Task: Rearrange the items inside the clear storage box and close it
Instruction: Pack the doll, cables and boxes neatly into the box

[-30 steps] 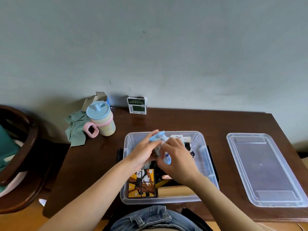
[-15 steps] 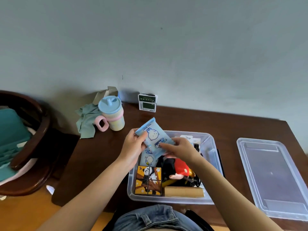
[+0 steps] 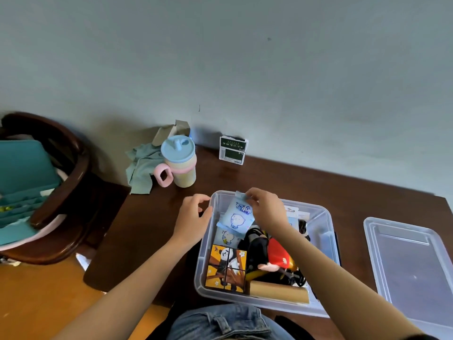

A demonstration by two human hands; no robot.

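The clear storage box (image 3: 326,229) stands open on the dark wooden table. My right hand (image 3: 267,209) pinches the top edge of a pale blue tissue packet (image 3: 235,218) with a cartoon bear, holding it over the box's far left corner. A second blue packet (image 3: 226,238) lies below it. My left hand (image 3: 192,217) hovers just outside the box's left wall, fingers loosely curled and holding nothing. Inside the box lie a panda picture puzzle (image 3: 226,267), a red and black toy (image 3: 269,253) and a wooden block (image 3: 279,294). The clear lid (image 3: 411,271) lies to the right.
A pastel cup with a blue lid (image 3: 180,164), a green cloth (image 3: 142,168) and a small green-and-white carton (image 3: 232,150) stand at the table's far edge by the wall. A dark wooden chair (image 3: 61,192) holding teal items sits to the left.
My left hand has let go of the blue packet and drawn back to the box's left wall. My right hand alone now holds the packet, lower and inside the box corner.
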